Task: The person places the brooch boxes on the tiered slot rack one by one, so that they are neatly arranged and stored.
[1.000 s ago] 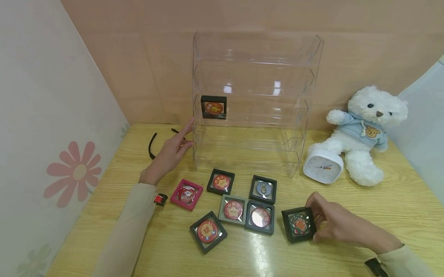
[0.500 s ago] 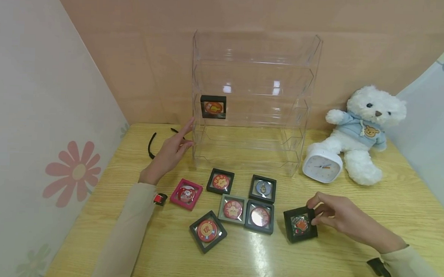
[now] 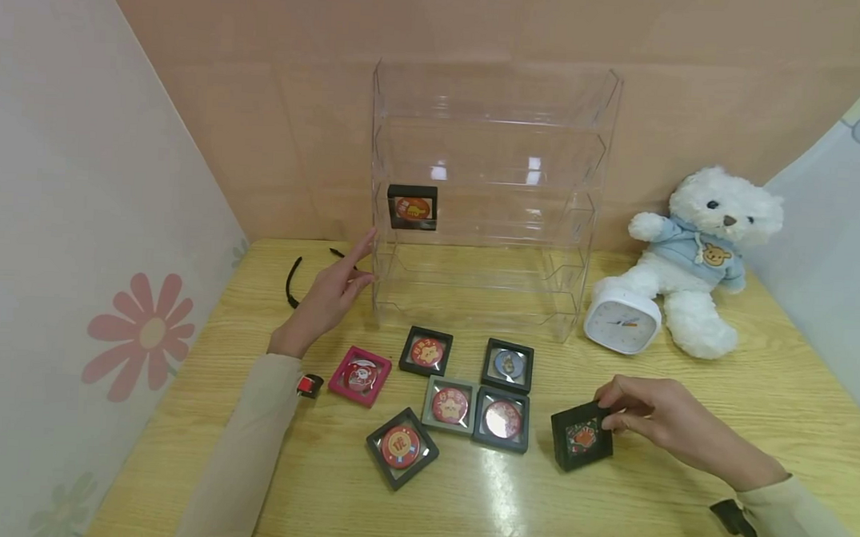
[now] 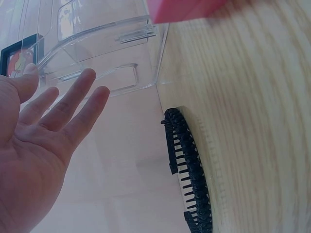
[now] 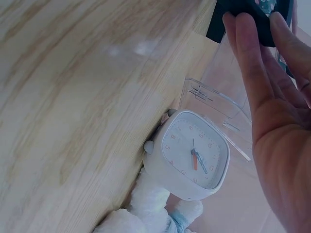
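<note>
My right hand pinches the right edge of a black square badge case, tilted up off flat, with a red and green badge inside. In the right wrist view, thumb and fingers grip that case at its edge. My left hand touches the left side of a clear acrylic tiered rack, its fingers extended, as the left wrist view also shows. One black badge case with a red and yellow badge stands at the left of a middle tier.
Several badge cases lie on the table, among them a pink case, a pale green case and a turned dark case. A white clock and white teddy bear sit right of the rack. A black toothed headband lies left.
The right hand has shifted its grip to the case's upper right edge, and the case has tilted up a little more. My left hand stays at the rack.
</note>
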A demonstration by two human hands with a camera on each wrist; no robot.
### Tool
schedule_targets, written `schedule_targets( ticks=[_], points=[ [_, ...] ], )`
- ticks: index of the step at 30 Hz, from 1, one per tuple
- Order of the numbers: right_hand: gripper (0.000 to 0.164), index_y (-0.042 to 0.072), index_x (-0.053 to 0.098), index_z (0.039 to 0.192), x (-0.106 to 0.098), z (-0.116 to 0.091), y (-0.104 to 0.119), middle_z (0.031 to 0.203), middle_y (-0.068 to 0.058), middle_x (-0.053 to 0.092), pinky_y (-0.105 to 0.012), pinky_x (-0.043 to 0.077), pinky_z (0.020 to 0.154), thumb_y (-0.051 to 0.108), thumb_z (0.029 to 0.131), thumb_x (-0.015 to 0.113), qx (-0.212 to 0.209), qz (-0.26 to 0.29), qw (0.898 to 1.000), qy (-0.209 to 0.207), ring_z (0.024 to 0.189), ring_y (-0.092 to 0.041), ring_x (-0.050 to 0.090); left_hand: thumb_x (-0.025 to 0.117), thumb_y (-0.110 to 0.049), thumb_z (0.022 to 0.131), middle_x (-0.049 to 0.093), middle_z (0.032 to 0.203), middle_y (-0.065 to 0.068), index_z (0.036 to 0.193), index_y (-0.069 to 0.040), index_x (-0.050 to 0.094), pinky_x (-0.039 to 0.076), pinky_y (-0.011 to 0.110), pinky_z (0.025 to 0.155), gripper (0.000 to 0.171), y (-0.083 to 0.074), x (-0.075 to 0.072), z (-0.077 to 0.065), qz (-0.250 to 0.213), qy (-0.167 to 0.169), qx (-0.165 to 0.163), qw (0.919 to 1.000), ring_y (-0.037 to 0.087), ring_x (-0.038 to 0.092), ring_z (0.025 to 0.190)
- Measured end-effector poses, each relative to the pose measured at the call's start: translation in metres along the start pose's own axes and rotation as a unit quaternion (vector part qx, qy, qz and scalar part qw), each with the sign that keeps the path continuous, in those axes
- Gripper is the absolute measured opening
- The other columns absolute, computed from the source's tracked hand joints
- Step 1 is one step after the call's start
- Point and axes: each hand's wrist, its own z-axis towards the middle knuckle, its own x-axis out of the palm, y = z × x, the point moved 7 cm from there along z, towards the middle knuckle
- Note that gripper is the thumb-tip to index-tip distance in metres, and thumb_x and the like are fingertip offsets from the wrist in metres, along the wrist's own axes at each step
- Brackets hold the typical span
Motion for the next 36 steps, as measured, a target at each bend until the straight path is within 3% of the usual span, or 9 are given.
schedule_targets(
  ticks=[14,26,36],
  points=[
    [0.052,0.02,0.07,0.1,-0.016,0.005,0.007,0.104,-0.004,0.072,-0.016,0.058,0.068,-0.018,0.068,0.083,-0.005,-0.051,0.995,-0.082,0.083,-0.006,0.07,0.052,-0.012,0.106,0.04,0.157,0.011,0.164,-0.034,0.014,0.058,0.05,0.092,0.072,0.0,-0.001,0.001,-0.005,-0.001,0.005,1.0,0.03,0.067,0.111],
    [0.05,0.019,0.071,0.1,-0.029,0.022,0.016,0.1,0.005,0.071,-0.01,0.055,0.072,-0.014,0.065,0.087,0.005,-0.151,0.978,-0.146,0.081,-0.001,0.067,0.052,-0.01,0.106,0.04,0.157,0.013,0.164,-0.035,0.013,0.058,0.049,0.09,0.074,0.001,0.0,0.0,-0.006,0.001,-0.001,1.0,0.031,0.067,0.111],
    [0.048,0.014,0.071,0.099,-0.034,0.042,0.024,0.101,0.002,0.072,-0.009,0.055,0.075,-0.015,0.064,0.087,-0.02,-0.158,0.968,-0.192,0.084,-0.001,0.068,0.052,-0.01,0.106,0.04,0.157,0.014,0.164,-0.034,0.014,0.058,0.05,0.092,0.073,0.001,0.0,0.0,-0.008,0.001,0.001,1.0,0.033,0.066,0.112]
  ],
)
